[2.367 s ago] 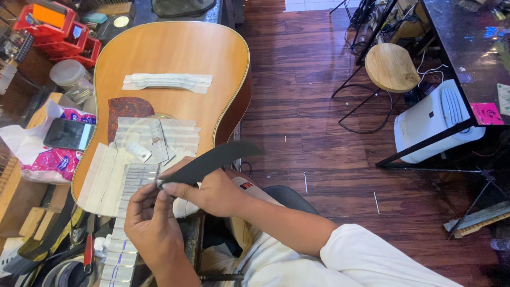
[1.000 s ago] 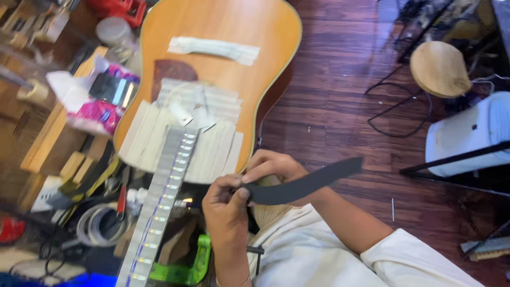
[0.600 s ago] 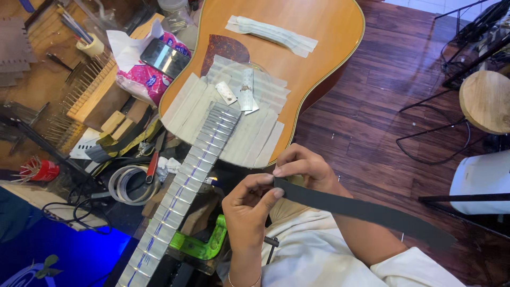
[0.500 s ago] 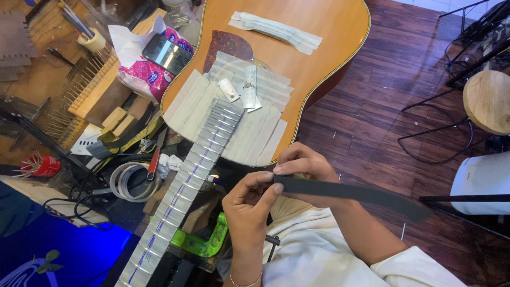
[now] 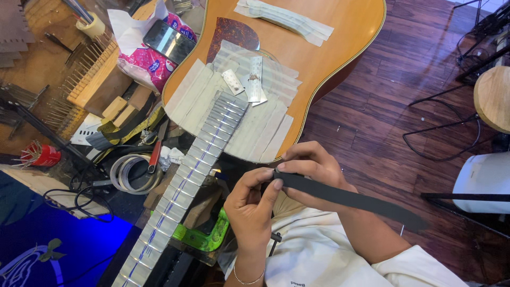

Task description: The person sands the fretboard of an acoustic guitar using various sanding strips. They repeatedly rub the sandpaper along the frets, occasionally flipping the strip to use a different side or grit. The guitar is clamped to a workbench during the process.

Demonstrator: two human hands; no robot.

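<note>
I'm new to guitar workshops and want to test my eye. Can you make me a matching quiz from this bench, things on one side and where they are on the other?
Things:
1. dark strip
2. smartphone
3. red-handled tool
4. wooden stool

Places:
A. on the pink packet
B. on the floor at the right edge
C. pinched by the left hand and right hand
D. on the bench left of the taped guitar neck

Pairs: 1-C, 2-A, 3-D, 4-B

A single head-worn view is provided, directed steeply downward and close over the hands. The guitar (image 5: pixel 297 69) is seen ahead, the cluttered desk (image 5: pixel 48 69) at left, the wooden floor (image 5: pixel 404 122) at right.
</note>
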